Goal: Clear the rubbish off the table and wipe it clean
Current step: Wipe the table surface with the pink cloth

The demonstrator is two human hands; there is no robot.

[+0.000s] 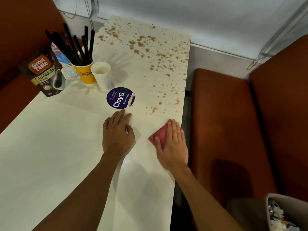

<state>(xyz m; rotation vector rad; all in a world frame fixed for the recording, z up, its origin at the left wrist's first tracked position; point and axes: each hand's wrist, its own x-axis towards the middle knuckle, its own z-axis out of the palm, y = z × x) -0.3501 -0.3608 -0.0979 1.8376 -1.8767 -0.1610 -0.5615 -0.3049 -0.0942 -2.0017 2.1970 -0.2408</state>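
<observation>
Right hand [173, 140] presses flat, fingers straight, on a red cloth [160, 135] at the table's [50, 155] right edge, lower centre. Left hand [117, 132] rests open beside it. Brown spills [150, 52] spread above; long overlapping strokes toward the edge would likely work best.

The near left of the bench [50, 147] lies open, a wide flat stretch for a hand to sweep. At the far left stands a tight cluster: a coffee pouch [44, 75], a water bottle [66, 65], a yellow cup [85, 74] with tall black straws [73, 45] leaning outward, and a white cup [102, 75] just beside it. The round sticker [120, 97] lies flat and blocks nothing. The far right, speckled with brown spots [150, 47], holds nothing upright as far as the wall [183, 14]. Past the right edge lies an orange seat [225, 122].
</observation>
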